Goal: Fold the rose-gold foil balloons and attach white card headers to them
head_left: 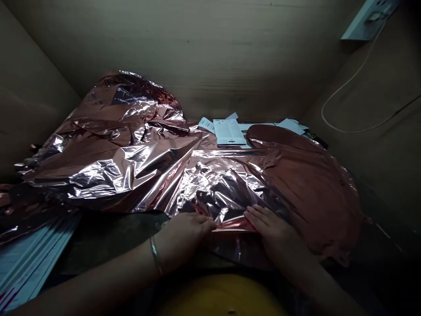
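A large sheet of shiny rose-gold foil [131,162] spreads wrinkled over the work surface. Its right part [315,188] is rounded and duller, much like a flat foil balloon. My left hand [186,235], with a bracelet at the wrist, has its fingers curled down on the foil's near edge; its fingertips are partly hidden. Opposite it, my right hand [272,226] lies on the foil with fingers stretched out and close together. Between the two hands runs a narrow folded strip of foil [234,224] with a bright edge.
White printed cards [229,131] lie behind the foil by the back wall. Papers [36,259] stick out at the lower left beneath more foil. A white socket box [368,19] with a hanging cable [332,94] is at upper right. Something yellow [223,296] is below my hands.
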`<state>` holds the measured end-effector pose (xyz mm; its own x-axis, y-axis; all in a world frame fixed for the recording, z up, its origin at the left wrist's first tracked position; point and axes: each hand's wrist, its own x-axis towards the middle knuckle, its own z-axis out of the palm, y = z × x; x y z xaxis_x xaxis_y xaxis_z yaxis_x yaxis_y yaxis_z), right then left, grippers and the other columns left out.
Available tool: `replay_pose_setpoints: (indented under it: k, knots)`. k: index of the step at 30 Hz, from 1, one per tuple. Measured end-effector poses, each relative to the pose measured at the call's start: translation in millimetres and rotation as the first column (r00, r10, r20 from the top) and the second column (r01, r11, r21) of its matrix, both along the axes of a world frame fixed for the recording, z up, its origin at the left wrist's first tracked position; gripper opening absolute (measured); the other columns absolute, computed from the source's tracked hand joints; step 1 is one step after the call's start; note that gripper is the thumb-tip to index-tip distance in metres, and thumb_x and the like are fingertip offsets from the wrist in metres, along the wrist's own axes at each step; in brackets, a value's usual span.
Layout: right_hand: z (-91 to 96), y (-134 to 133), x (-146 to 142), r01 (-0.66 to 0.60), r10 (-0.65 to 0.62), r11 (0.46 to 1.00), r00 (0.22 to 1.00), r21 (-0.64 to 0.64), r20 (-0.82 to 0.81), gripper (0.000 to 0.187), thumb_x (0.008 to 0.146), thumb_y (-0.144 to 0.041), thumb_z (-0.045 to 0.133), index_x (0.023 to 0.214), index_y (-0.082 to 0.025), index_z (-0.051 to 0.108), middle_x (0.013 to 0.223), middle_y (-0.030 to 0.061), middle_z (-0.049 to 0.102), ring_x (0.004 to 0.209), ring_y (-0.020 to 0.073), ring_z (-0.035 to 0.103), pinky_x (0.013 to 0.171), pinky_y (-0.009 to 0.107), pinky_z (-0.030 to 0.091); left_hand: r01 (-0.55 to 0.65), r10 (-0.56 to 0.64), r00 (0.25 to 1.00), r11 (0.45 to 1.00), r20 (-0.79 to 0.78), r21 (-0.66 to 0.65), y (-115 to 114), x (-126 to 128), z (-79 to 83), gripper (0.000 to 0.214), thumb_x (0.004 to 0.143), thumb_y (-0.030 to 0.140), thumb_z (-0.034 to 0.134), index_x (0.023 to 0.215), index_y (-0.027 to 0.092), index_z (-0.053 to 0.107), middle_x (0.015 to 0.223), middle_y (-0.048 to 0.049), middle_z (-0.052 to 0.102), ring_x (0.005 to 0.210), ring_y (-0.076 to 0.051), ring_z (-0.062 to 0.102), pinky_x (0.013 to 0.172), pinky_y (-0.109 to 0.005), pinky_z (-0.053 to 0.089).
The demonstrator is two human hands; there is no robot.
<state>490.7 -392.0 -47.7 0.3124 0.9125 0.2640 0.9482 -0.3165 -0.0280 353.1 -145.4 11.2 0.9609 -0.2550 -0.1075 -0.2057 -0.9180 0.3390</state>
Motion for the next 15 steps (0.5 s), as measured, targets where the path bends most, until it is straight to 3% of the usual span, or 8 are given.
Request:
replay_pose_setpoints:
  k: [3, 5, 8, 10, 12, 15]
  knots:
    - [-8.7, -18, -4, 0.002, -0.003, 1.0, 1.0, -0.015, -0.012, 0.047, 0.09, -0.004, 0.032, 0.128, -0.014, 0.058, 0.132, 0.0089, 0.059, 0.122, 0.0246, 0.055, 0.099, 0.044, 0.05, 0.065, -0.087, 0.992, 0.973, -0.089, -0.223, -6, 14, 25.4, 0.025, 0.096, 0.022, 0.046, 0.112, 0.02, 0.065, 0.099, -0.0052, 0.071, 0.084, -0.018, 0.068, 0.073, -0.027, 0.053]
    - [-6.6, -26, -10, 0.009, -0.01, 0.999, 1.0, -0.035, -0.021, 0.045, 0.091, -0.005, 0.034, 0.128, -0.015, 0.059, 0.132, 0.0081, 0.059, 0.122, 0.0251, 0.055, 0.099, 0.044, 0.05, 0.171, -0.183, 0.983, 0.925, -0.005, -0.341, -14, 37, 28.7, 0.031, 0.096, 0.021, 0.043, 0.121, 0.019, 0.061, 0.113, -0.006, 0.069, 0.1, -0.018, 0.065, 0.086, -0.028, 0.051]
    - [2.7, -29, -21, -0.008, 0.006, 0.999, 0.998, -0.039, -0.057, 0.044, 0.09, -0.005, 0.036, 0.126, -0.016, 0.06, 0.129, 0.0081, 0.062, 0.119, 0.0249, 0.057, 0.096, 0.04, 0.052, 0.362, -0.326, 0.93, 0.898, 0.172, -0.252, -34, 77, 3.2, 0.039, 0.09, 0.026, 0.054, 0.129, 0.02, 0.057, 0.138, -0.0055, 0.055, 0.134, -0.026, 0.042, 0.112, -0.043, 0.031]
    - [10.8, -28, -28, -0.027, 0.023, 0.999, 0.995, -0.035, -0.099, 0.045, 0.089, -0.005, 0.038, 0.125, -0.017, 0.061, 0.125, 0.0091, 0.064, 0.114, 0.0245, 0.06, 0.093, 0.037, 0.054, 0.423, -0.399, 0.9, 0.897, 0.175, -0.13, -47, 96, -22.9, 0.044, 0.091, 0.031, 0.054, 0.134, 0.023, 0.053, 0.146, -0.0035, 0.046, 0.141, -0.03, 0.029, 0.116, -0.052, 0.018]
    - [20.0, -27, -33, 0.007, -0.013, 0.999, 0.989, -0.039, -0.148, 0.045, 0.088, -0.003, 0.037, 0.122, -0.017, 0.063, 0.12, 0.0101, 0.067, 0.112, 0.0248, 0.062, 0.093, 0.038, 0.053, 0.451, -0.435, 0.885, 0.89, 0.167, -0.067, -55, 104, -42.9, 0.046, 0.093, 0.032, 0.048, 0.139, 0.023, 0.048, 0.149, -0.0033, 0.041, 0.143, -0.03, 0.026, 0.116, -0.054, 0.015]
    - [34.2, -25, -37, 0.06, -0.081, 0.994, 0.958, -0.086, -0.276, 0.042, 0.087, -0.002, 0.036, 0.108, -0.02, 0.067, 0.115, 0.0095, 0.069, 0.107, 0.0244, 0.063, 0.091, 0.037, 0.052, 0.441, -0.425, 0.885, 0.896, 0.192, -0.05, -57, 101, -52.1, 0.05, 0.095, 0.038, 0.044, 0.141, 0.019, 0.045, 0.15, -0.0068, 0.039, 0.143, -0.03, 0.026, 0.116, -0.054, 0.013]
